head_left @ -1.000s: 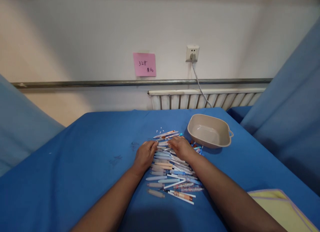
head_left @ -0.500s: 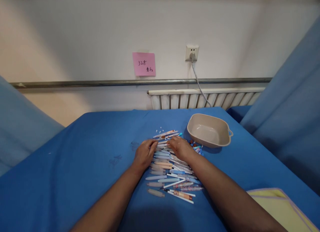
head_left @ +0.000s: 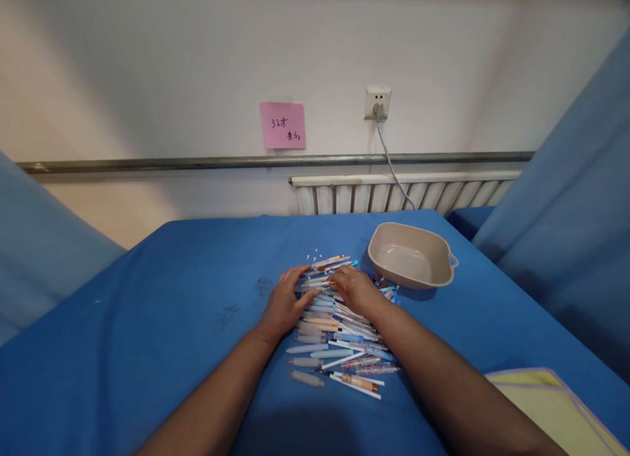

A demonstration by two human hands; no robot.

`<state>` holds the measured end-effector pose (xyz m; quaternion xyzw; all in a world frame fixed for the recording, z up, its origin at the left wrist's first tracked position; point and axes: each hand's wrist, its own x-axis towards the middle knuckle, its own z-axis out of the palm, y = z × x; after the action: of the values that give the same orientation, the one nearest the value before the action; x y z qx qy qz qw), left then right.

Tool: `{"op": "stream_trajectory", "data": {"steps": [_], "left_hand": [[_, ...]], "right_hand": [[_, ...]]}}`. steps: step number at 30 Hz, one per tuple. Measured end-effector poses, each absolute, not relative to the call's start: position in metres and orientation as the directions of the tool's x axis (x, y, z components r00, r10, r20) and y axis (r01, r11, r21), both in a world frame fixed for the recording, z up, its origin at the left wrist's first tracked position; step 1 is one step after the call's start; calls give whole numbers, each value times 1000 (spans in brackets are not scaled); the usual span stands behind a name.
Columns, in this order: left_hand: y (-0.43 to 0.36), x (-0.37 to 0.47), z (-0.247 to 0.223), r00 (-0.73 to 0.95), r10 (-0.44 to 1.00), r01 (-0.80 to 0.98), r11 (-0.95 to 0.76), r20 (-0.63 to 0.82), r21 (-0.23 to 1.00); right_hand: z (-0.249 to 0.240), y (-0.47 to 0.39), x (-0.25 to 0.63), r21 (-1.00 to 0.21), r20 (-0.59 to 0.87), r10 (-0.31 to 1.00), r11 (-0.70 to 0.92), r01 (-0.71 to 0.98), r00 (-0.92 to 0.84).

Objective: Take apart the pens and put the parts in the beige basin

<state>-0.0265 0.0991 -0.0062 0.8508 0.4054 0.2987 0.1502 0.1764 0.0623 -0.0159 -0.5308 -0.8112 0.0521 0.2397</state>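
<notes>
A spread of many pens (head_left: 319,354), pale blue, grey, white, peach and patterned, lies roughly side by side on the blue-covered table. My left hand (head_left: 286,302) is at the left ends of the far pens, thumb and fingers spread apart with a few pens in the gap. Over the right part of the same far pens, my right hand (head_left: 355,290) has its fingers curled down and pressed together on the white pens (head_left: 315,284). Its palm and wrist hide much of the pile's right side.
A beige plastic basin (head_left: 413,256) stands behind the pens on the right. Tiny white bits (head_left: 315,254) lie beyond the pile. A yellow cloth (head_left: 546,403) is at the near right. Blue curtains (head_left: 571,220) hang at both sides; a radiator (head_left: 374,197) runs along the wall.
My left hand has opened: its thumb has moved away from the fingers, and the fingers reach slightly farther back. My right hand stays nearly in the same place.
</notes>
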Motion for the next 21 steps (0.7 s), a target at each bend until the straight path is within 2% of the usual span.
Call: {"op": "stream_trajectory", "data": {"steps": [4,8,11,15,17,19,21], "left_hand": [[97,-25,-6,498,766,546,-641,407,539],[98,-24,-6,374,880,639,-474,293,606],[98,-25,-4,349,913,690,-403,211,601],[94,-25,-2,497,773,602,-634,394,486],[92,-24,-1,567,700,543,-714,435,442],[92,-24,-2,552,728,567,-686,407,456],[95,-25,-4,458,817,647,-576,350,500]], "right_hand": [[-15,61,176,-350,341,885,433,831,-318],[-13,59,174,-353,342,878,450,820,-335],[-13,59,174,-356,345,878,450,819,-333],[-14,61,176,-365,348,882,440,821,-318],[-15,62,177,-372,355,879,444,815,-318],[-15,64,178,-373,356,880,442,815,-315],[-14,65,180,-368,350,883,437,821,-313]]}}
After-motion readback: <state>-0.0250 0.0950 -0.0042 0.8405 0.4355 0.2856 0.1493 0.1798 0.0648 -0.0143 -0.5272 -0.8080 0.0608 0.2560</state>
